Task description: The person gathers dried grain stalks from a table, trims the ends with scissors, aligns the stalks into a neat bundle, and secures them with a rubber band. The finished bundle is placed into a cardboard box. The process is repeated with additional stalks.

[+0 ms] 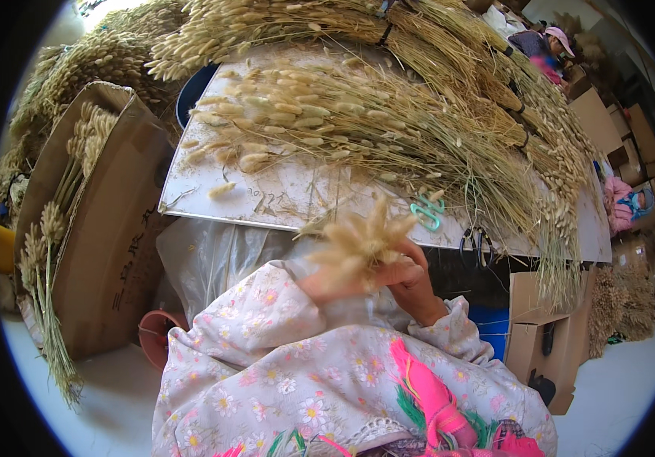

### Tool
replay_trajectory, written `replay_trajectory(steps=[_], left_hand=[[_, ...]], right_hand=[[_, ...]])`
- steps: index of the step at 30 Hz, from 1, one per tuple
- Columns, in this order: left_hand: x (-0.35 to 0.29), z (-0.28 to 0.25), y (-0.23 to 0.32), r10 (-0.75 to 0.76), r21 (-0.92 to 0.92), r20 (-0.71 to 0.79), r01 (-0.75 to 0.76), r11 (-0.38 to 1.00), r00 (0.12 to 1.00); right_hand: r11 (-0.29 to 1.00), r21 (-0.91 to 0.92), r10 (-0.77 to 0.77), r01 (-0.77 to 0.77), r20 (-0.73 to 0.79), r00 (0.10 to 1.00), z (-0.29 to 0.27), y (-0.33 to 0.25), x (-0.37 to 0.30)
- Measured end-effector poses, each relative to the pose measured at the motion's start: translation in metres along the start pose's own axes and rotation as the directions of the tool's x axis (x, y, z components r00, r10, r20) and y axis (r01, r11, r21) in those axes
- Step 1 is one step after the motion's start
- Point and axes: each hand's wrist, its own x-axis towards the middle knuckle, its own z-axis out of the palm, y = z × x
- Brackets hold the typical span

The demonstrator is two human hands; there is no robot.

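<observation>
In front of my chest, just below the table's near edge, I hold a small bunch of dried bunny-tail grass [365, 234], its fluffy tan heads fanned toward me and slightly blurred. My left hand [333, 285] is closed around it under the heads, with its fingers partly hidden. At the bunch's right side my right hand [413, 283] has its fingers curled against it. The stems are hidden below the heads. On the white table [190, 194] lies a loose spread of the same grass [327, 126], heads to the left and stems to the right.
Green-handled scissors [428, 213] and dark-handled scissors [477, 247] lie at the table's near edge. Tied grass bundles [449, 68] line the back. A cardboard box [114, 244] with grass stands left, above a reddish bucket [158, 335]. Another person [544, 46] is at far right.
</observation>
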Motion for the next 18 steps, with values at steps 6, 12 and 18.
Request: replay_trajectory(steps=[6, 12, 18], left_hand=[[-0.017, 0.01, -0.023, -0.03, -0.536, 0.041, 0.047, 0.843, 0.999], [-0.007, 0.02, -0.016, -0.019, -0.676, 0.004, 0.017, 0.737, 1.0], [0.006, 0.025, 0.01, -0.268, -0.437, -0.085, 0.205, 0.876, 0.96]], right_hand=[[0.986, -0.167, 0.027, 0.002, 0.171, 0.985, -0.01, -0.005, 0.003], [0.956, -0.29, 0.077, -0.043, 0.106, 0.991, -0.08, -0.057, 0.047], [0.88, -0.347, -0.307, 0.324, 0.106, 0.946, -0.103, -0.13, 0.082]])
